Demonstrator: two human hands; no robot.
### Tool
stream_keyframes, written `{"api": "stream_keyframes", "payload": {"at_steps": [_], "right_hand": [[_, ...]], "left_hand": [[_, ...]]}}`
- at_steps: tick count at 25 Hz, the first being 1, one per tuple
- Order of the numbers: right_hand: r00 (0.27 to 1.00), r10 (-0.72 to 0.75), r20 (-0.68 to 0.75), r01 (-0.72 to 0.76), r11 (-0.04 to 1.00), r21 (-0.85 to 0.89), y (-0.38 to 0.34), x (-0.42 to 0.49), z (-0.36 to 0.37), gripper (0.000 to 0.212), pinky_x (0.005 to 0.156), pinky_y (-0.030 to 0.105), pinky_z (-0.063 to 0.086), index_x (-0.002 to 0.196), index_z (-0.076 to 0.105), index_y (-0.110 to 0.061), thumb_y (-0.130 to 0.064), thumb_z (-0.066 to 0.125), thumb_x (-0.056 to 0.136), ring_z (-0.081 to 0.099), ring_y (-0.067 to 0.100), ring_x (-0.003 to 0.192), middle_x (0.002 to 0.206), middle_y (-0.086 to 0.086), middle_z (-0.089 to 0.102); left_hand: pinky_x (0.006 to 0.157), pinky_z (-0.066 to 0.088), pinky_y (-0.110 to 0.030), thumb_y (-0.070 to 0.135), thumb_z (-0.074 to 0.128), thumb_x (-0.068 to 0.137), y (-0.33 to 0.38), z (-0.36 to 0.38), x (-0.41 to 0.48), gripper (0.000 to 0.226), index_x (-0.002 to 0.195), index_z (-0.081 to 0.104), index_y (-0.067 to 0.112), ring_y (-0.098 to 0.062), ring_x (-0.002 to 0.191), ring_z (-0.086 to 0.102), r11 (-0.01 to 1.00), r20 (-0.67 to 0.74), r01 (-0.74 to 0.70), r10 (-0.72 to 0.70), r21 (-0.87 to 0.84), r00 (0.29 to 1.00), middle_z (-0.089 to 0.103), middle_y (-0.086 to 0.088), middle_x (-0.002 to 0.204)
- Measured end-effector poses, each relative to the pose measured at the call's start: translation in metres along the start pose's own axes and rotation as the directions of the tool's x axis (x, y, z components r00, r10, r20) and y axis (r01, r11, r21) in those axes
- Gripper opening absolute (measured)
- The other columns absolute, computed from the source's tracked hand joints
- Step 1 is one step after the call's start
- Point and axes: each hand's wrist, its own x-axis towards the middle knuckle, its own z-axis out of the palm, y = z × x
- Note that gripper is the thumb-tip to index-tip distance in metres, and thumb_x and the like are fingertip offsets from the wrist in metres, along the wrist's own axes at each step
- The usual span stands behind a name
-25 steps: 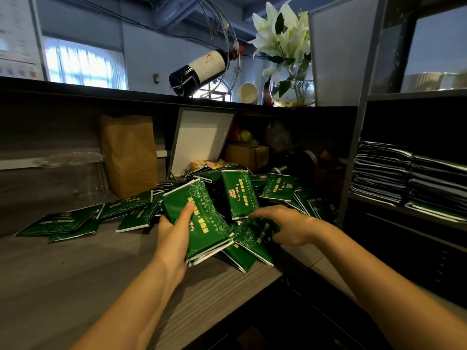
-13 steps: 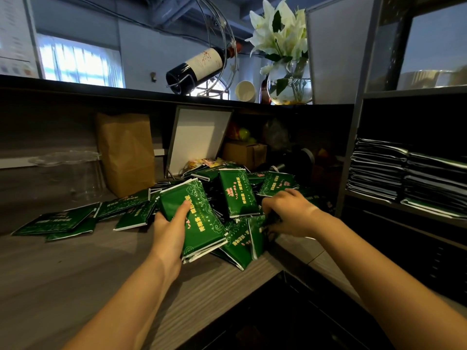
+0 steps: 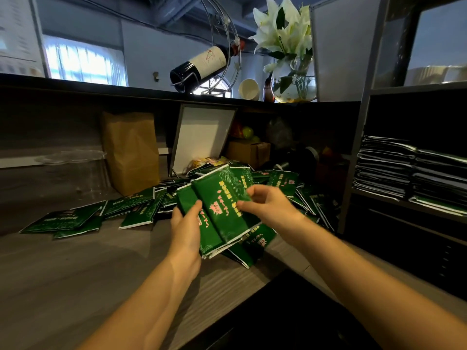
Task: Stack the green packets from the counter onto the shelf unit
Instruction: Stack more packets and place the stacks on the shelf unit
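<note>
Gripped: packet bundle (image 3: 219,210), left hand (image 3: 185,232) beneath, right hand (image 3: 265,204) pinching top packet; above counter (image 3: 75,269) pile.

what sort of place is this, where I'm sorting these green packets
Likely the staff side of a restaurant or shop front desk. A raised ledge carries a displayed wine bottle and a vase of lilies, and the shelf unit beside the counter holds neat stacks of packets.
</note>
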Motion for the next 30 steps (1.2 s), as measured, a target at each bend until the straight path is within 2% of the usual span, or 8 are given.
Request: {"api": "stream_keyframes", "payload": {"at_steps": [4,7,9,11,13,15,21,30], "right_hand": [[0.994,-0.106,0.017,0.107,0.982,-0.152,0.006,-0.009,0.022,0.032,0.064,0.028,0.036,0.067,0.043,-0.017,-0.015,0.072,0.081,0.042,0.014,0.065,0.066,0.002,0.044],[0.977,-0.206,0.045,0.211,0.949,-0.234,0.004,-0.014,0.027,0.028,0.053,0.018,0.033,0.068,0.046,-0.018,-0.016,0.069,0.083,0.038,0.007,0.054,0.061,-0.002,0.045],[0.983,-0.179,0.044,0.184,0.974,-0.133,0.004,-0.011,0.017,0.013,0.059,0.018,0.041,0.083,0.054,-0.016,-0.007,0.058,0.09,0.049,0.008,0.059,0.069,0.001,0.055],[0.985,-0.141,0.096,0.161,0.952,-0.26,0.009,-0.006,0.004,0.028,0.08,0.031,0.049,0.1,0.057,-0.02,0.003,0.044,0.091,0.059,0.012,0.085,0.094,0.0,0.063],[0.958,-0.031,0.284,0.207,0.759,-0.617,0.02,-0.003,-0.004,0.049,0.11,0.037,0.031,0.128,0.051,-0.025,0.003,0.042,0.088,0.043,0.013,0.125,0.13,-0.005,0.05],[0.908,0.061,0.414,0.333,0.493,-0.804,0.031,0.0,-0.006,0.063,0.116,0.04,0.009,0.144,0.033,-0.03,-0.006,0.047,0.087,0.016,0.015,0.143,0.15,-0.005,0.031],[0.894,0.021,0.447,0.44,0.145,-0.886,0.018,0.005,-0.01,0.067,0.113,0.038,0.012,0.143,0.033,-0.028,-0.026,0.061,0.083,0.028,0.023,0.13,0.133,0.005,0.04],[0.921,-0.151,0.358,0.388,0.384,-0.838,0.019,0.007,-0.001,0.024,0.081,0.035,0.033,0.112,0.045,-0.018,-0.024,0.056,0.091,0.051,0.029,0.103,0.104,0.008,0.057]], "left_hand": [[0.094,0.048,-0.053,0.057,0.048,0.09,-0.001,0.005,-0.001,0.065,0.142,0.034,0.02,-0.033,0.112,0.059,1.0,0.022,0.006,-0.005,-0.02,1.0,0.057,-0.011,0.13],[0.082,0.055,-0.043,0.04,0.066,0.085,0.0,0.006,-0.006,0.044,0.117,0.047,0.018,-0.026,0.094,0.065,0.995,0.039,-0.056,0.053,0.085,0.998,0.065,-0.009,0.111],[0.068,0.054,-0.034,0.028,0.068,0.085,0.006,0.001,-0.004,0.037,0.116,0.051,0.019,-0.022,0.086,0.066,0.996,0.002,-0.068,0.068,0.061,0.998,0.066,-0.007,0.105],[0.064,0.051,-0.03,0.027,0.068,0.086,0.011,-0.009,0.006,0.04,0.121,0.051,0.019,-0.02,0.085,0.066,0.997,-0.05,-0.078,0.078,-0.004,0.996,0.066,-0.005,0.105],[0.065,0.051,-0.03,0.027,0.067,0.086,0.014,-0.018,0.013,0.041,0.123,0.051,0.019,-0.02,0.085,0.065,0.993,-0.107,-0.106,0.1,-0.049,0.989,0.065,-0.004,0.105],[0.073,0.051,-0.033,0.027,0.067,0.086,0.012,-0.02,0.017,0.045,0.126,0.05,0.018,-0.022,0.09,0.065,0.989,-0.149,-0.136,0.128,-0.049,0.981,0.064,-0.006,0.11],[0.065,0.051,-0.029,0.023,0.065,0.088,0.01,-0.022,0.02,0.036,0.12,0.051,0.021,-0.019,0.085,0.065,0.978,-0.089,-0.203,0.198,-0.044,0.976,0.065,-0.004,0.104],[0.052,0.049,-0.017,0.021,0.064,0.089,0.014,-0.032,0.014,0.035,0.12,0.048,0.023,-0.009,0.081,0.063,0.96,-0.098,-0.281,0.279,-0.004,0.955,0.063,0.003,0.1]]}}
